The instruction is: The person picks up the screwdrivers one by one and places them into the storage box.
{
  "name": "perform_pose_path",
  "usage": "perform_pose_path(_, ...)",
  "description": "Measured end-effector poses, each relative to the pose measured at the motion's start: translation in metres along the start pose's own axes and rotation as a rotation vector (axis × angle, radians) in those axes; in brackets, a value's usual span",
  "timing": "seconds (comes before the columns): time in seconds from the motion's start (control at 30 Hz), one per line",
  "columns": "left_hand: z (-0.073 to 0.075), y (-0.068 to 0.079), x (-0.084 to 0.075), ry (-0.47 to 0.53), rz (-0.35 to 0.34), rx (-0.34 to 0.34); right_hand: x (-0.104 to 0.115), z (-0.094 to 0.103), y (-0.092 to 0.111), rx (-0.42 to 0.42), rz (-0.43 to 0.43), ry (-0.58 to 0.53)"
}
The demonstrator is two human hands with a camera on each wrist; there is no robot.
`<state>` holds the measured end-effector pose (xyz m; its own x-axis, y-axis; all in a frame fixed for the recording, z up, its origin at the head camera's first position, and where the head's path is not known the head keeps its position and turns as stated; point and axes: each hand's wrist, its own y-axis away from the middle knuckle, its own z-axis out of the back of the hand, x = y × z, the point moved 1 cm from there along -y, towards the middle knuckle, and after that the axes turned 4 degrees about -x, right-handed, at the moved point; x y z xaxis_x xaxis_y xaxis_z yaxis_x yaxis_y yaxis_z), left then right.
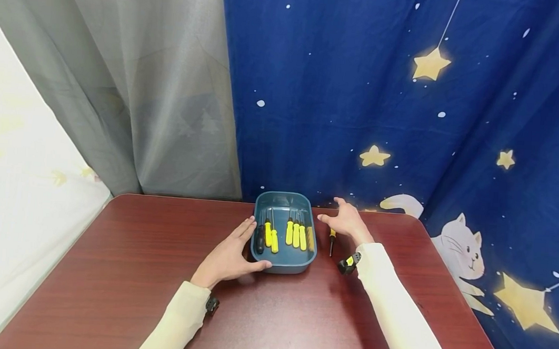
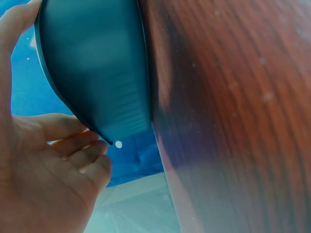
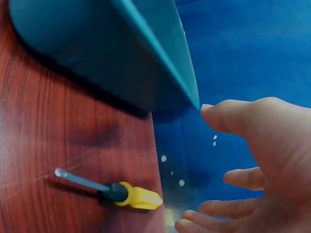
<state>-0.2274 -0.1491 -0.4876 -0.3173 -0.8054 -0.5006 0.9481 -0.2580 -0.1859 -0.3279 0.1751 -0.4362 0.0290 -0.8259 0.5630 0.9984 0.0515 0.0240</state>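
Note:
A blue-green plastic bin [image 1: 286, 268] sits near the table's far edge, holding several yellow-handled screwdrivers [image 1: 289, 232], a black-handled one [image 1: 260, 240] and a blurred yellowish one [image 1: 310, 239] by its right wall. Against the bin's left side rests my left hand [image 1: 228, 256], thumb at the front rim and fingers along the left rim. Right of the bin, a screwdriver [image 3: 138, 196] with a yellow and black handle lies on the table, its shaft pointing toward me. Over its handle end hovers my right hand [image 1: 345, 221], fingers spread and holding nothing.
The dark red wooden table [image 1: 128, 261] has rounded far corners. Behind it hang a grey curtain [image 1: 183, 111] and a blue curtain [image 1: 320, 118] with stars and a cat, close to the bin's far side. A white cloth [image 1: 22, 192] hangs at the left.

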Motion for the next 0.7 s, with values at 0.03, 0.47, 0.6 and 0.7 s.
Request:
perform_pose_path(0.03, 0.0, 0.0, 0.0, 0.0, 0.002, 0.001, -0.002, 0.0, 0.0, -0.001, -0.012, -0.006)
perform_pose_path(0.47, 0.002, -0.001, -0.001, 0.01, 0.0, 0.002, -0.018, -0.016, -0.001, -0.04, -0.035, 0.082)
perform_pose_path(0.6, 0.002, 0.0, -0.001, 0.01, 0.004, 0.008, -0.018, -0.022, -0.001, -0.05, -0.054, 0.123)
perform_pose_path(0.7, 0.001, 0.0, -0.001, 0.012, 0.007, 0.012, -0.018, -0.025, -0.002, -0.049, -0.084, 0.14)
